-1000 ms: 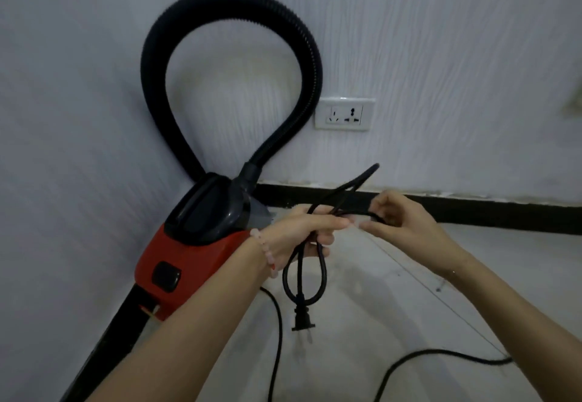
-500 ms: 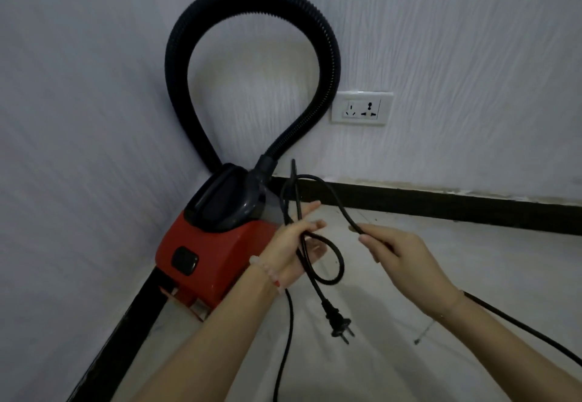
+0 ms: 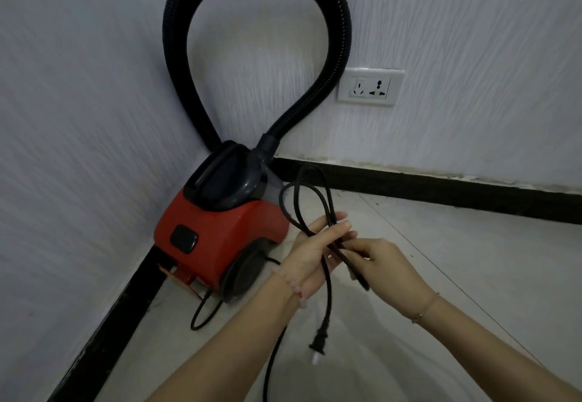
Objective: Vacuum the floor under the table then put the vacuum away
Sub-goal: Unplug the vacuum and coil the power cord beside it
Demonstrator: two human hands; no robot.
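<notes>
one vacuum [image 3: 220, 225], one cord [image 3: 328, 291], one socket [image 3: 371, 87]

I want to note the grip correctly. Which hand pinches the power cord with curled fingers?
The right hand: it pinches one strand of the power cord. The left hand has straight fingers, with the loops across them.
</notes>
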